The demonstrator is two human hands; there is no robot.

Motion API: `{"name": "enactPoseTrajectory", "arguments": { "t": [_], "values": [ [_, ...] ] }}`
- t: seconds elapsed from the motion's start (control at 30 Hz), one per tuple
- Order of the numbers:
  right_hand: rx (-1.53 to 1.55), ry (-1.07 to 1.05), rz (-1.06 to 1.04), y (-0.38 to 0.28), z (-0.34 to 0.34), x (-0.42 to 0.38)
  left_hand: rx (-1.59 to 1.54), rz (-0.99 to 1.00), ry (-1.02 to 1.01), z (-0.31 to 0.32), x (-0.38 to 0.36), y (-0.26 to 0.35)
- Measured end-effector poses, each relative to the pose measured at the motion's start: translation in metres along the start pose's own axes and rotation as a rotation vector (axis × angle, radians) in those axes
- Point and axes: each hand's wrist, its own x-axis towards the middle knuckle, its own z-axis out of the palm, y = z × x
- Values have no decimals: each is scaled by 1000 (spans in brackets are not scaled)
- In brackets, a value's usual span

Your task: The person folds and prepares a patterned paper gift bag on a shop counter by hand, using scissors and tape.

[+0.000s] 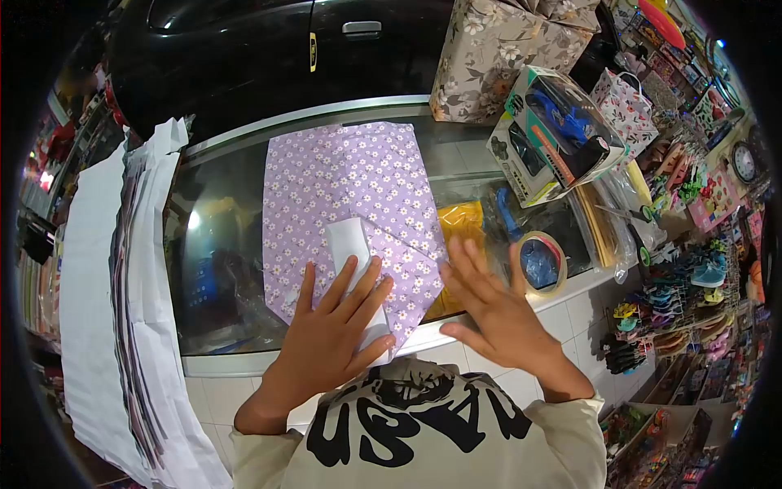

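Purple wrapping paper (350,171) with small white flowers lies on a glass counter, its near corners folded in toward a point. A white strip (349,244), perhaps the paper's turned-over back, runs along its near part. My left hand (326,338) rests flat on this strip and the paper around it, fingers spread. At the paper's right edge, my right hand (497,314) has its fingers stretched out and holds nothing. Whether its fingertips press on the paper is hard to tell. Just beyond the right thumb is a roll of tape (560,281).
A yellow packet (463,220) is beside the paper. At the right stand a boxed toy car (529,175) and a floral-wrapped box (472,69), with scissors (643,232) nearby. Large white sheets (90,301) stand at the left. Beyond the counter (301,112) is a black vehicle (244,61).
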Motion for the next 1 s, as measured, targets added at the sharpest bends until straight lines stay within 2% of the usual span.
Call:
{"name": "enactPoseTrajectory", "arguments": {
  "t": [0.17,0.37,0.47,0.67,0.77,1.0],
  "values": [
    [-55,-8,37,2,8,-6,0,-1,-11,-1,0,0],
    [257,164,-11,11,-2,9,8,2,14,0,0,0],
    [99,-74,-170,10,-6,21,16,13,50,3,-1,-1],
    [43,-48,-317,19,5,45,6,14,44,4,0,-1],
    [-16,-23,-327,18,4,57,-8,17,53,3,0,-2],
    [-80,-128,-305,26,2,91,-14,-7,45,5,-1,-1]
  ]
}}
